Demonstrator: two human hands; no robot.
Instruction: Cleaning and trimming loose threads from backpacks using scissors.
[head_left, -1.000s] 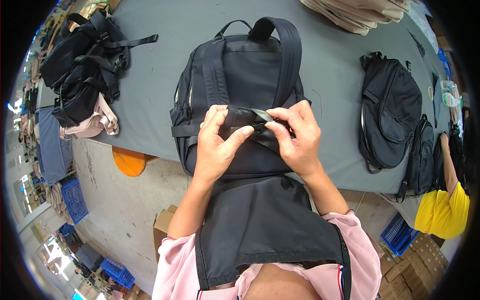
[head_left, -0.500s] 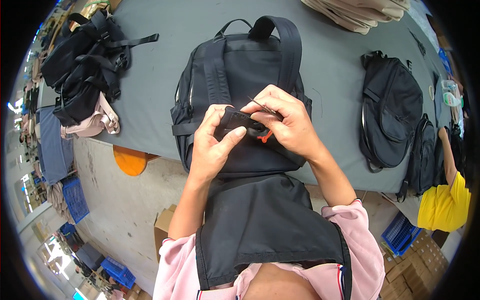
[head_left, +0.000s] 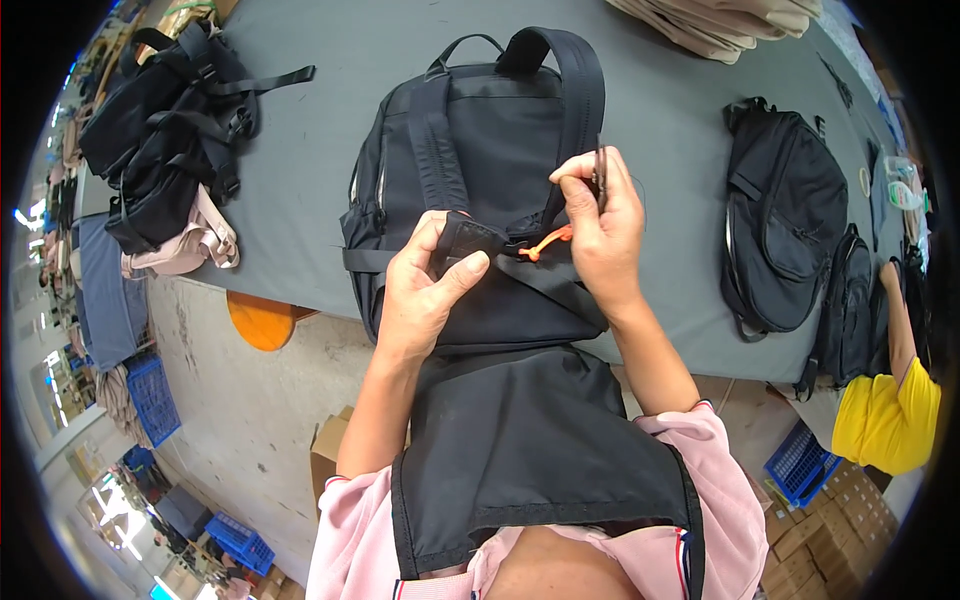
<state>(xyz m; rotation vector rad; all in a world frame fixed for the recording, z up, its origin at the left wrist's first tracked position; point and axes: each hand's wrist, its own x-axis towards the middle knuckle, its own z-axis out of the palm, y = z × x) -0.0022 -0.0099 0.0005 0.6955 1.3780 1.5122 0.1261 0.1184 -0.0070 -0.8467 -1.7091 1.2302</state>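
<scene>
A black backpack (head_left: 500, 130) lies on the grey table with its shoulder straps facing up. My left hand (head_left: 420, 285) is closed on the wide end of a black strap (head_left: 472, 240), thumb on top, held above the pack's lower part. To the right, my right hand (head_left: 610, 235) is closed round small dark thread snips (head_left: 601, 178), blades pointing up and away. Its thumb and forefinger are pinched together; whether a thread is between them is too fine to tell. An orange cord (head_left: 546, 242) runs between the strap end and my right hand.
Black bags (head_left: 180, 140) with a beige one are heaped at the left of the table (head_left: 670, 200). Another black backpack (head_left: 785, 220) lies at the right. Beige fabric pieces (head_left: 720, 25) are stacked at the far edge. A co-worker in a yellow top (head_left: 885, 415) reaches in at far right.
My right hand has drawn away from the strap end, up and to the right, and the snips now point upright. The orange cord is stretched out more. My left hand keeps its hold.
</scene>
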